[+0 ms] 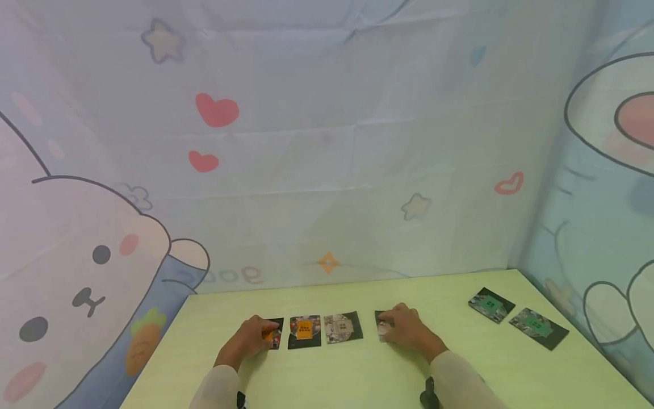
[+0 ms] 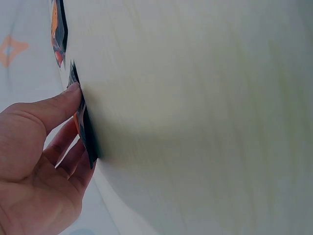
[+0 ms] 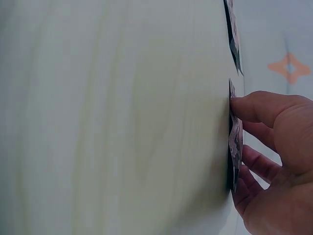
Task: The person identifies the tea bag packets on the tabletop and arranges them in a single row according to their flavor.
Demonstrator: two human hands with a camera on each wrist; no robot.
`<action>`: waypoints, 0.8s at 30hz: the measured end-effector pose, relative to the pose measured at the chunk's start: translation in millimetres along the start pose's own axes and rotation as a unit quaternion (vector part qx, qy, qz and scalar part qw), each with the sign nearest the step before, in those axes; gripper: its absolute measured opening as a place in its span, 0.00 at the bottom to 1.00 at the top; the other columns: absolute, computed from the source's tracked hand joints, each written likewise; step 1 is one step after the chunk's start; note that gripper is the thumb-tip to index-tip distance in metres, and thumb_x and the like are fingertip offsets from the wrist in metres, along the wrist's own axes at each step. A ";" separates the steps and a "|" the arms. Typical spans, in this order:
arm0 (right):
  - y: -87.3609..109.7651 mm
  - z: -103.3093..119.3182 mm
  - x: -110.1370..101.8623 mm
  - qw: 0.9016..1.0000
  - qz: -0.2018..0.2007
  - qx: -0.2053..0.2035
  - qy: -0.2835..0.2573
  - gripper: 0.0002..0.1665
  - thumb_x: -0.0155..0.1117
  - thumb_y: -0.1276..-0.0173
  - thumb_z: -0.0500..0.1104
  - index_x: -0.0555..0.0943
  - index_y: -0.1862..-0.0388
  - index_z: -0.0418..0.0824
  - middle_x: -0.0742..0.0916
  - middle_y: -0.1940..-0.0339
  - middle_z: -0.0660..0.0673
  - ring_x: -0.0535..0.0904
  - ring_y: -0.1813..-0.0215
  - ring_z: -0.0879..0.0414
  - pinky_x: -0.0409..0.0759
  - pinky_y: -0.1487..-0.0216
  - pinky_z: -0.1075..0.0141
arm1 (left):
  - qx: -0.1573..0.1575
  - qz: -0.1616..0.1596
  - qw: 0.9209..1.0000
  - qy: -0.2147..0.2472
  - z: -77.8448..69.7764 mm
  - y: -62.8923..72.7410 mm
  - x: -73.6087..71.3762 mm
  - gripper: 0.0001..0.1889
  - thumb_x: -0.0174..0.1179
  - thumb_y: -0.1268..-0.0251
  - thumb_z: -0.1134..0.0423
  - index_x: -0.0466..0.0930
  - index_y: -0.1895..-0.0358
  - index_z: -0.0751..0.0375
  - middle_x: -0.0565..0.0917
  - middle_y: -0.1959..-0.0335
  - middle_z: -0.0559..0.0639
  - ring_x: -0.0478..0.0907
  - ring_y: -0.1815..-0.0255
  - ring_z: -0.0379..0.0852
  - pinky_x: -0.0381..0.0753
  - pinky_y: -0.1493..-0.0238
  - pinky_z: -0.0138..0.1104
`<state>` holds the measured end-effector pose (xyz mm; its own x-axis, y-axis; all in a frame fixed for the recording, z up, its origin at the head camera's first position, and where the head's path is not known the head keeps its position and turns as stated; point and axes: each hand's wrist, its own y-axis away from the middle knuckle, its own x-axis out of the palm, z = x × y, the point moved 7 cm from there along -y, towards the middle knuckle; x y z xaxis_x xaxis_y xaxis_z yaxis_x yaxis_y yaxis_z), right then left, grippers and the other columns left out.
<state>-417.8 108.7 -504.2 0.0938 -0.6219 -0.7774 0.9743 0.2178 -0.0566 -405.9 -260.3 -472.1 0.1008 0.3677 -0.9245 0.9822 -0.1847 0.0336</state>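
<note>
My left hand grips a small flat dark packet with an orange label at the left end of a row on the table. Its thumb lies on one edge of that packet, fingers at the opposite side. At the row's right end, my right hand holds a packet with a pale pinkish print by its edges, thumb and fingers around it. Both held packets lie flat at the tabletop, partly covered by the hands. Between the hands lie another orange-labelled packet and a beige-labelled packet.
Two green-labelled packets lie apart at the right side of the pale yellow-green table. A printed cloth with hearts, stars and cartoon animals hangs behind and at the sides of the table.
</note>
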 end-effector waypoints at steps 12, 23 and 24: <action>-7.0 20.3 9.4 0.999 0.011 -0.024 0.021 0.30 0.77 0.44 0.44 0.85 0.41 0.41 0.79 0.42 0.37 0.71 0.45 0.42 0.74 0.45 0.45 | -0.010 0.006 1.000 0.012 3.7 0.1 3.1 0.24 0.71 0.39 0.68 0.84 0.38 0.56 0.79 0.44 0.61 0.76 0.41 0.66 0.77 0.38 0.59; -9.2 28.7 11.9 0.999 0.016 -0.024 0.025 0.29 0.76 0.41 0.43 0.84 0.39 0.43 0.79 0.42 0.38 0.71 0.45 0.43 0.74 0.43 0.45 | 0.004 -0.009 1.000 0.009 3.9 -1.3 1.7 0.25 0.73 0.42 0.69 0.84 0.39 0.59 0.80 0.48 0.61 0.78 0.45 0.62 0.78 0.39 0.56; -10.1 28.3 12.8 0.999 0.015 -0.026 0.027 0.28 0.75 0.40 0.43 0.84 0.39 0.43 0.79 0.42 0.38 0.71 0.45 0.44 0.74 0.43 0.45 | 0.004 -0.011 1.000 0.010 4.1 -1.5 1.9 0.25 0.73 0.42 0.70 0.84 0.39 0.59 0.80 0.48 0.60 0.78 0.46 0.62 0.78 0.39 0.56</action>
<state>-420.6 77.3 -495.9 0.1102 -0.5737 -0.8116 0.9591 0.2757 -0.0646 -407.9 -263.1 -475.5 0.0825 0.3896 -0.9173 0.9828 -0.1846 0.0100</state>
